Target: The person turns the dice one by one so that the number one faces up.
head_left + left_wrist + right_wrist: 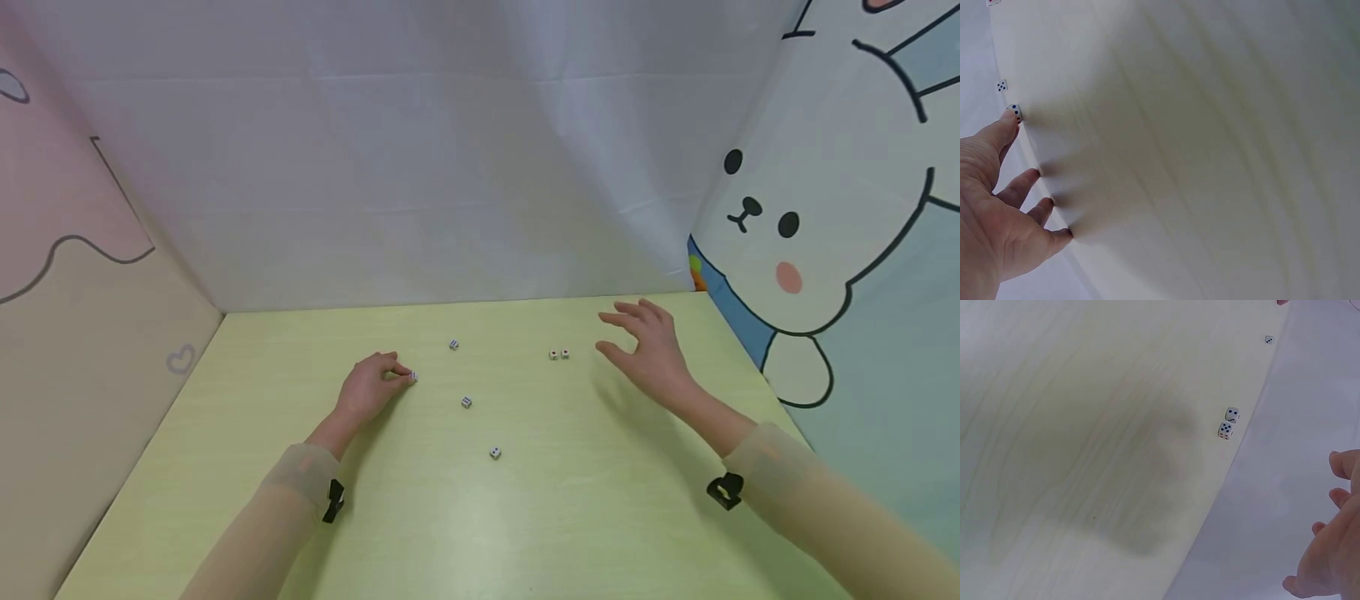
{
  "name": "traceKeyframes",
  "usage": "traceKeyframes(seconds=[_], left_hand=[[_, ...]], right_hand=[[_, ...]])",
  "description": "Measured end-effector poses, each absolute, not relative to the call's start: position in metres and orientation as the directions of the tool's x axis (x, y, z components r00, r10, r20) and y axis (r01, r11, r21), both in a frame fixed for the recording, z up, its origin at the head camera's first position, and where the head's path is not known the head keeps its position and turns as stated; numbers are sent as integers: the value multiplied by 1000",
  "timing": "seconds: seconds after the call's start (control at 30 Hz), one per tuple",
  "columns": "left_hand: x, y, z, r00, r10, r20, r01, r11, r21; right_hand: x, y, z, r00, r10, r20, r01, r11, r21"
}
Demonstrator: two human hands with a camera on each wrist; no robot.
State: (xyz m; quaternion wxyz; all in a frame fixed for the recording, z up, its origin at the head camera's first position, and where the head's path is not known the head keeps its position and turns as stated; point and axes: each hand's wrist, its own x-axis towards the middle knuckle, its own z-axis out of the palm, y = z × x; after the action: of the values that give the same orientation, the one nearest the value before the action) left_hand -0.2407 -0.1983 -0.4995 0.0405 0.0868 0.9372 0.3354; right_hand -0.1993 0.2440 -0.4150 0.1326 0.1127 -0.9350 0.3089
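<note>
At the left of the table my left hand (369, 387) pinches a small white die (413, 377) between thumb and forefinger. In the left wrist view that die (1015, 112) shows blue dots, and the other fingertips touch the tabletop. My right hand (647, 348) hovers above the table at the right, its fingers spread and holding nothing. Nearest to it, two dice stand side by side, a left one (553, 355) and a right one (566, 354). The right wrist view shows this pair (1225, 430) close up, apart from the right hand (1329, 537).
Other dice lie loose on the pale wooden table (420, 517): one near the back (453, 344), a middle die (467, 402) and a nearer die (495, 453). A white cloth wall (450, 192) borders the back edge; printed cloths hang at both sides.
</note>
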Motion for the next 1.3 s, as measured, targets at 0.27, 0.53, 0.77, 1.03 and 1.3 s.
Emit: traceKeyframes(seconds=[0.27, 0.53, 0.77, 1.03, 1.3], left_hand=[[-238, -197, -494, -983, 181, -18, 128, 756, 642], [-238, -198, -488, -982, 186, -24, 130, 768, 627], [-237, -198, -481, -981, 191, -11, 143, 770, 621], [-239, -197, -480, -981, 190, -22, 136, 773, 620], [-240, -198, -483, -980, 194, -33, 131, 768, 627]], right_hand=[[-187, 239, -409, -929, -163, 332, -333, 761, -557], [-175, 224, -403, -911, -222, 348, -392, 729, -561], [-162, 206, -398, -879, -294, 375, -467, 687, -556], [-153, 185, -401, -859, -370, 353, -511, 658, -553], [-149, 168, -415, -843, -434, 319, -538, 642, -546]])
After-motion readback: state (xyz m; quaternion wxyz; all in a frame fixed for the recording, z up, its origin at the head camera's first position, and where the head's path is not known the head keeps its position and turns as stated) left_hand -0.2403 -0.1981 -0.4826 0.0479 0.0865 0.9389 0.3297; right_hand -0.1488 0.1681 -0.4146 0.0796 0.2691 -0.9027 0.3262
